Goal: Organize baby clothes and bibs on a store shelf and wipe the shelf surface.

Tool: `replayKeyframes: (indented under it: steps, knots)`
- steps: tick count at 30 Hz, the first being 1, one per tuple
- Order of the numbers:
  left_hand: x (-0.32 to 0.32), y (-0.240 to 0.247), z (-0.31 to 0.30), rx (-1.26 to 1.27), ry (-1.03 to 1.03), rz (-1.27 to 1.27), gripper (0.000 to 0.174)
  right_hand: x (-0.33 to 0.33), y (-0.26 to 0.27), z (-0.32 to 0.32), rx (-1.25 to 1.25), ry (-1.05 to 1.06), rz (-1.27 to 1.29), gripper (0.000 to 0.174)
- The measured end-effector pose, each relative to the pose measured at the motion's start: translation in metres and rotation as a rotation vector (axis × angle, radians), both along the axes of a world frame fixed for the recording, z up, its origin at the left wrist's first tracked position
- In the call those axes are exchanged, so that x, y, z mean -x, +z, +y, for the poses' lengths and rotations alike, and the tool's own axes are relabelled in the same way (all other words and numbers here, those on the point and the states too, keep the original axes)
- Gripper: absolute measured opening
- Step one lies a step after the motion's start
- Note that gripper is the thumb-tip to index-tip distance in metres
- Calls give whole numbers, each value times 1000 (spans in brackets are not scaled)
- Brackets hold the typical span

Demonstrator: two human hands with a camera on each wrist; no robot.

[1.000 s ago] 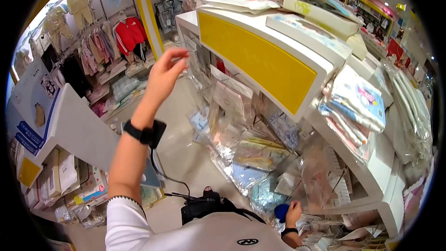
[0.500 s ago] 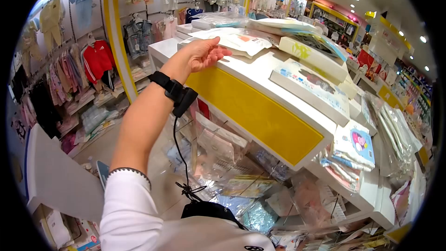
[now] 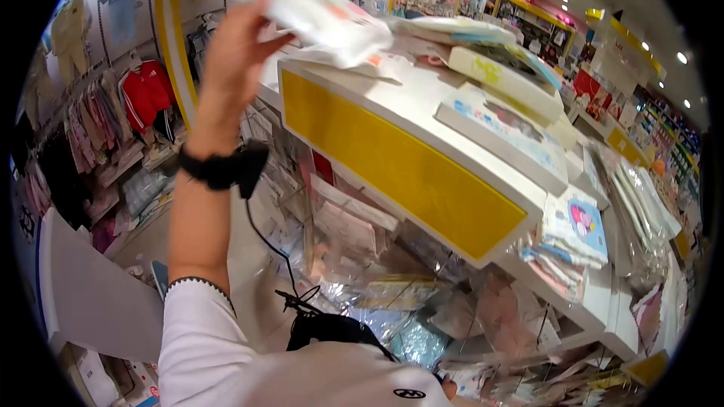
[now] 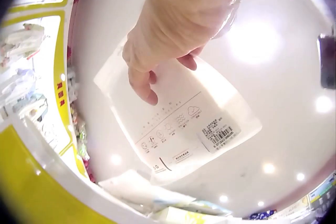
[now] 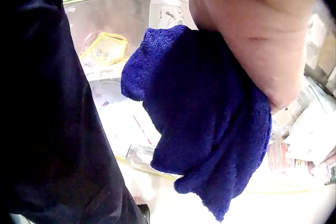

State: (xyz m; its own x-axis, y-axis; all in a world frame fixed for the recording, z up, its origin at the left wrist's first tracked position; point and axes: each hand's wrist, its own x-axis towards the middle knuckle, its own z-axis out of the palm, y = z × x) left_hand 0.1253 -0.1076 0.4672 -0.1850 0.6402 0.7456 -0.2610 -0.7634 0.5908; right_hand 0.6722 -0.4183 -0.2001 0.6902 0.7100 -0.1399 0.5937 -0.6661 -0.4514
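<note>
My left hand (image 3: 235, 49) pinches a flat white package (image 3: 309, 11) by its edge, raised over the left end of the white display counter (image 3: 415, 105). In the left wrist view the thumb and fingers of that hand (image 4: 173, 29) grip the package (image 4: 178, 98), whose facing side carries printed icons and a barcode. Down by my side, my right hand (image 5: 257, 35) holds a dark blue cloth (image 5: 205, 103) that hangs in folds. Only a sliver of that hand shows at the bottom of the head view.
More flat packages and a pale box (image 3: 501, 79) lie on the counter top, with a white box (image 3: 505, 132) in front. Below the yellow panel (image 3: 392, 166) hang several plastic-wrapped packs. A white shelf unit (image 3: 102, 286) stands at left; baby clothes hang behind.
My left hand moved from above the floor to the counter top, then took hold of the white package and lifted it up and left. The head view has turned toward the right.
</note>
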Motion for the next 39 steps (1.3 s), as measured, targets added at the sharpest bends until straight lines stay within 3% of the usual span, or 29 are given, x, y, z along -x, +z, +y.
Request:
replayKeyframes:
  steps: [1,2,4,6,8,11,16,18,24,26,28,30,31,32,34,35,39]
  knots:
    - [15,-5,-20,-12,-59,-92,33,16,47,17,95,-133,283,49]
    - [15,-9,-48,-8,23,-177,40,1,3,19,-77,-259,688,49]
    - [32,-31,-92,61,78,-268,45,33,94,41,31,-180,1026,48]
    - [39,-60,-130,196,153,-338,40,33,101,57,151,-78,1247,45]
    - [38,-94,-163,358,351,-362,31,30,114,82,415,98,1127,53]
    - [39,-158,-198,473,463,-300,25,39,95,107,452,233,962,68]
    - [-4,-218,-260,666,443,-357,27,92,92,120,278,400,1310,54]
    - [-16,-229,-280,742,423,-374,28,124,134,120,240,493,1360,50]
    - [-35,-280,-312,847,301,-462,33,200,282,98,-213,778,1441,40]
    - [-40,-291,-313,860,246,-475,34,229,335,76,-306,848,1584,38]
    - [-53,-296,-311,871,104,-598,31,256,337,63,-539,1213,1175,42]
    - [-64,-308,-311,984,-114,-782,33,293,371,45,-641,1664,540,49]
    - [-64,-315,-317,1108,-45,-597,37,311,369,34,-675,1698,372,50]
    - [-63,-334,-318,1033,-40,-595,40,326,361,26,-699,1734,204,51]
    - [-65,-315,-327,1046,-190,-668,42,346,342,22,-692,1633,232,48]
    - [-64,-315,-331,1080,-143,-540,43,356,332,19,-725,1556,224,48]
    - [-58,-310,-337,1037,-405,-545,47,379,323,7,-820,1349,255,48]
